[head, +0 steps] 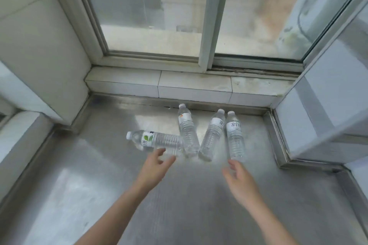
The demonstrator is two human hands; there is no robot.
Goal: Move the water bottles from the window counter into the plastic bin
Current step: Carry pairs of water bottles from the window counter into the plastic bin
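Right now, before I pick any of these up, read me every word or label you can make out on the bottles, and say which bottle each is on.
"凉白": rightmost bottle, white label near its neck; a third character is cut off.
"凉": bottle beside it, label edge, only partly visible.
"开": sideways bottle, beside a green leaf mark; the rest is turned away.
Bottle nearest the window: an orange mark, text too blurred to read.
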